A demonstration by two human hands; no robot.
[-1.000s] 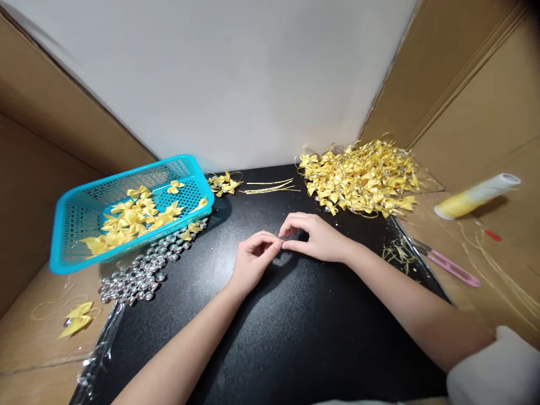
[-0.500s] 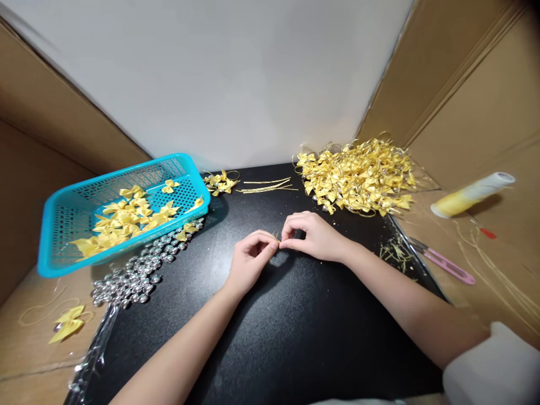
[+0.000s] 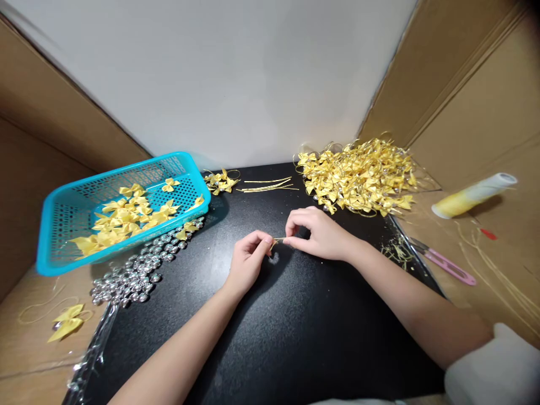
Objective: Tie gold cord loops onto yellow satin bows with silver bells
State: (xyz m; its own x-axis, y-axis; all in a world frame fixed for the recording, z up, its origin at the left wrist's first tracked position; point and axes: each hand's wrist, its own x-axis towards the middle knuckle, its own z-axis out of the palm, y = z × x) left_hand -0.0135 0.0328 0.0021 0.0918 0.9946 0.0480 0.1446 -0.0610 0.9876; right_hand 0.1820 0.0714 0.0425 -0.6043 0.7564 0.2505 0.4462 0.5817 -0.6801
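Note:
A short gold cord [image 3: 278, 239] runs between my two hands above the middle of the black table [image 3: 270, 337]. My left hand [image 3: 250, 256] pinches one end between thumb and forefinger, and a small loop of cord shows below its fingertips. The other end is pinched by my right hand [image 3: 314, 233], its fingers curled. Behind my hands, several cut gold cords [image 3: 268, 185] lie flat. Small bows with cord loops [image 3: 221, 181] rest to their left, and a large pile of yellow bows with cords [image 3: 356, 177] sits to their right.
A blue basket [image 3: 54, 225] with yellow bows stands at the left, beside many silver bells [image 3: 129, 281]. One yellow bow [image 3: 70, 323] lies at far left. Cord scraps [image 3: 399, 251], a pink-handled cutter [image 3: 449, 268] and a yellow-white roll [image 3: 472, 195] are at the right.
My hands have moved slightly apart, my right hand shifting right, and the cord now shows stretched between them. The rest of the scene stays the same.

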